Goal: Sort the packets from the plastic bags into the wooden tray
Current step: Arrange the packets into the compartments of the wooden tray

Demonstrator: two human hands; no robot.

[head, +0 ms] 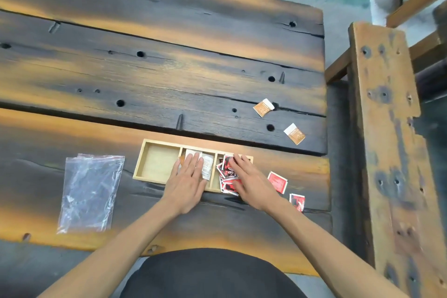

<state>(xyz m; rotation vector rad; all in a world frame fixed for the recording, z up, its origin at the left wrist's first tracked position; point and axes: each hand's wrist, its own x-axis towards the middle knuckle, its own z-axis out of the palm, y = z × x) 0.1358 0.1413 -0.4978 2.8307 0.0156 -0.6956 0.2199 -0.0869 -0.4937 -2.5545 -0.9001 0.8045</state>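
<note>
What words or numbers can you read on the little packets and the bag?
None can be read.
Red packets: print too blurred.
White packets: faint marks, too small.
Brown packets: print too small.
Plastic bags: no writing shows.
Wooden tray: no label shows.

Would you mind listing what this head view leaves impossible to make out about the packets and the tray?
- Head view: the left hand covers most of the white packets; their count is hidden.
- The right hand hides part of the red packets.
- Print on the brown packets is too small to read.
- Plastic bags: overlapping, so their number and contents are unclear.
</note>
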